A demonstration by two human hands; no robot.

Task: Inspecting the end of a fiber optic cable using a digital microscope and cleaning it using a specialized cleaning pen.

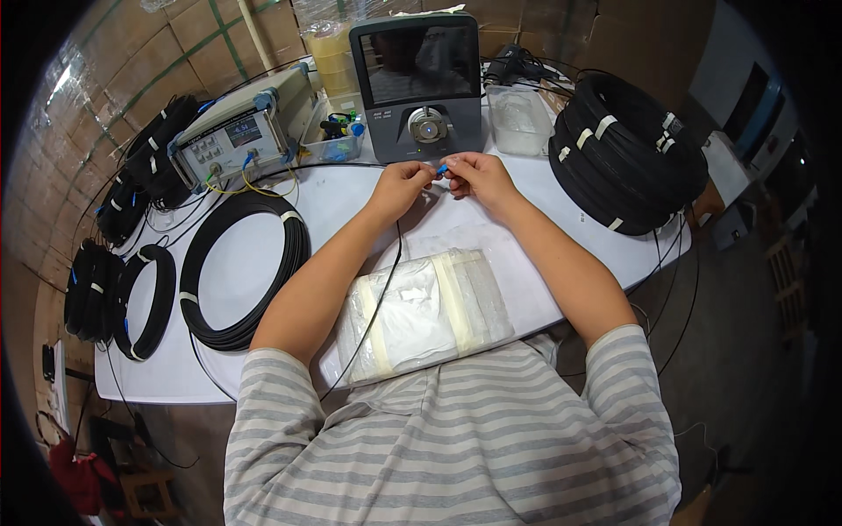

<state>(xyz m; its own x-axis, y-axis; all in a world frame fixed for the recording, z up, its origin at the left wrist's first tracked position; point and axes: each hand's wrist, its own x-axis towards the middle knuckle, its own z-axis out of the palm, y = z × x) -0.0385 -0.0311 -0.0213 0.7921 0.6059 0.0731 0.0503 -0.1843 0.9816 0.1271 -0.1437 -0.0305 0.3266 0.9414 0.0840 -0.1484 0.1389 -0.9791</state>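
Before the grey inspection unit (416, 83), my left hand (399, 188) and right hand (478, 178) pinch shut on the blue connector (443, 168); tugging could kink the thin black cable (386, 280) across the padded bundle (421, 316).

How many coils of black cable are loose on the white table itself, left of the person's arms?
2: a large coil beside the left forearm and a smaller coil at the table's left edge. Stacked bundles at both sides hold more, uncountable.

Grey-and-white striped short-sleeved shirt (456, 438)
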